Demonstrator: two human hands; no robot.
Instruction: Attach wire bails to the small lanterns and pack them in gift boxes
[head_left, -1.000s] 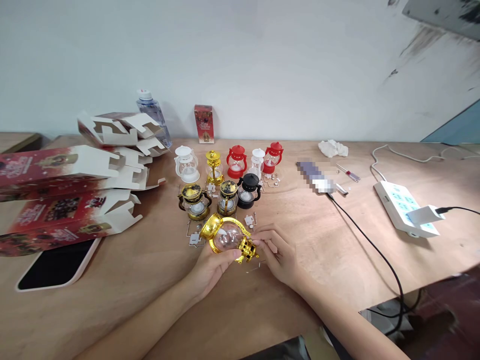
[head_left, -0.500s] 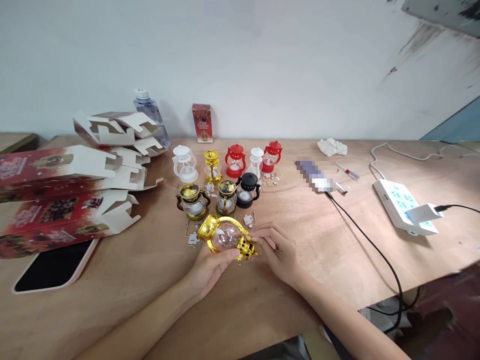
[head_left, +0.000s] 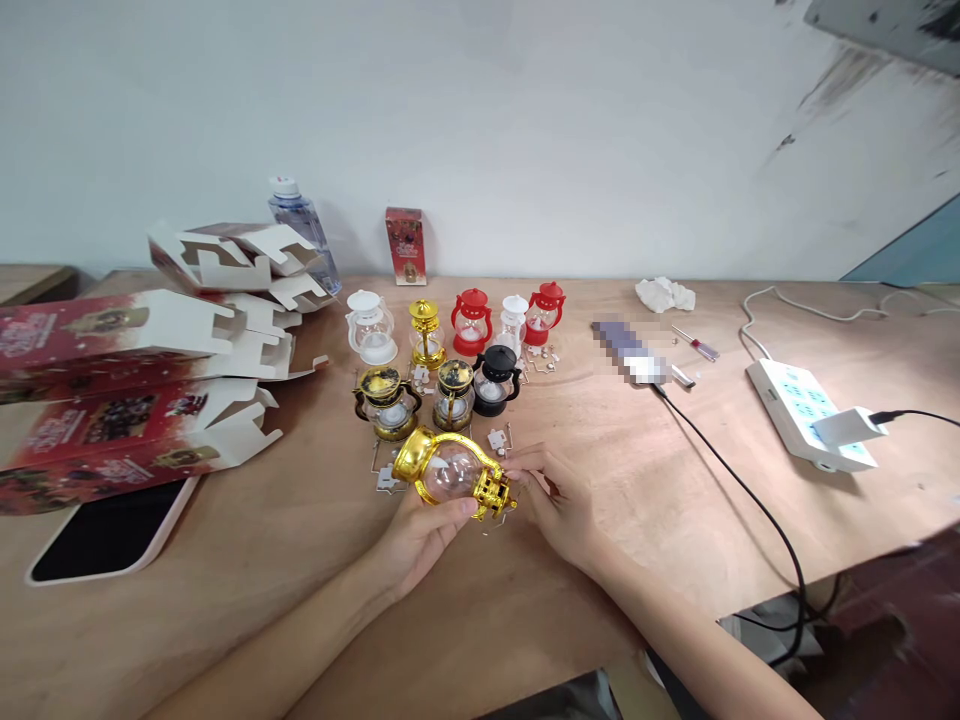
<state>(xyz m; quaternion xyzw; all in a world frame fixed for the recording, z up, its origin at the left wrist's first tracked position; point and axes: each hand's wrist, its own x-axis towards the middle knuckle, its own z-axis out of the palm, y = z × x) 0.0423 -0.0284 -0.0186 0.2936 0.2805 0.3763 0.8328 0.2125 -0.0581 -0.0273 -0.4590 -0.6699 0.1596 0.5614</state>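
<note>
A shiny gold miniature lantern with a clear globe lies tilted on its side in the air, its base to the left and its top to the right. My left hand is closed around it from below, thumb across the globe near the top. At the top end my right hand is closed in a pinch against the lantern; whatever is between the fingertips is hidden. Just beyond stand a black-and-gold lantern, a second one and a black lantern. Small white tags with thin wires lie among them.
Behind are a white lantern, a gold one and red ones. Opened red boxes pile up at left over a phone. A screwdriver, a cable and a power strip lie right.
The gold lantern has shifted very slightly in my hands. Both hands keep nearly the same place and grip; the other things have not moved.
</note>
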